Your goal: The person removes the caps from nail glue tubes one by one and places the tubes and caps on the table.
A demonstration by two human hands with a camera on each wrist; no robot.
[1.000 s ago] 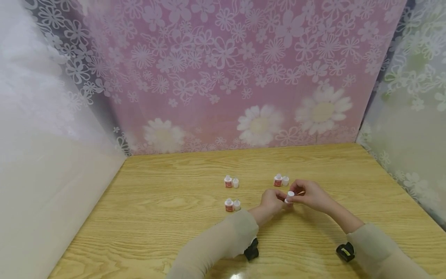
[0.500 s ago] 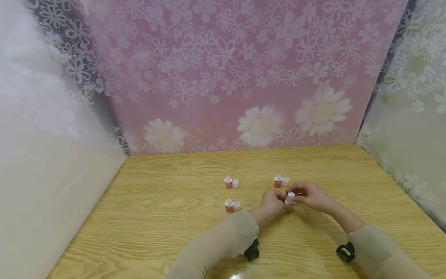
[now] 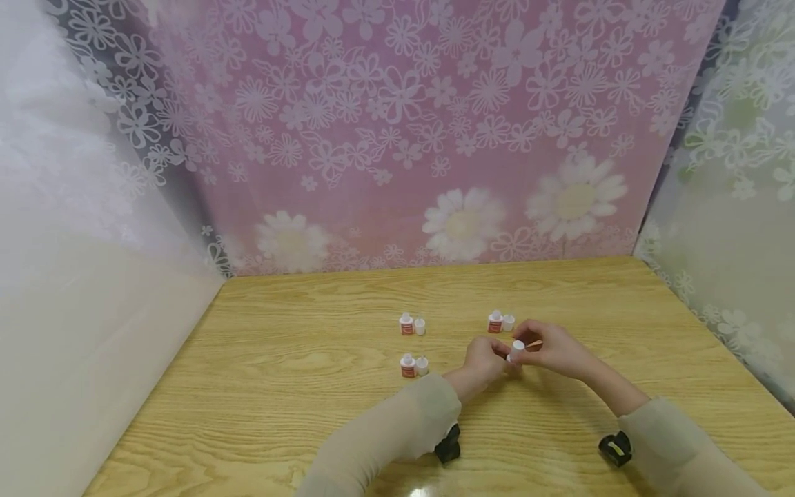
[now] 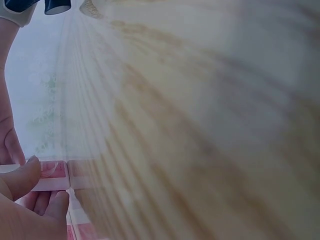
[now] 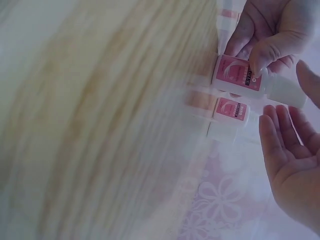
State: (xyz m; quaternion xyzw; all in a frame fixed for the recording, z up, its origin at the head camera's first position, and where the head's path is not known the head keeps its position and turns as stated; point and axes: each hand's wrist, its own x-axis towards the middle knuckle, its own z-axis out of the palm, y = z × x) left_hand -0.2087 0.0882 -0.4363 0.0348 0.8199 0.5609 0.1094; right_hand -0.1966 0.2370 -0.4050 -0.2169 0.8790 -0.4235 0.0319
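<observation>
My left hand [image 3: 484, 359] pinches a small white bottle [image 5: 239, 76] with a red label between thumb and fingers. The bottle stands upright at the right of the table, and a white cap [image 3: 518, 346] sits over its top. My right hand [image 3: 555, 351] is beside the cap from the right. In the right wrist view its fingers [image 5: 272, 132] are spread fairly straight along one side of the cap, with the thumb off to the other side. Just behind stands another red-labelled bottle [image 3: 495, 324] with a bare nozzle, its loose cap [image 3: 508, 322] next to it.
To the left, two more uncapped bottles stand one behind the other, a far bottle [image 3: 406, 326] and a near bottle [image 3: 408, 367], each with a white cap beside it. Patterned sheets enclose the wooden table [image 3: 298, 414]. Black wrist devices hang below both sleeves.
My right fingers closed in on the cap half a second ago and now are spread apart again around it. My left hand and the bottle stay in place.
</observation>
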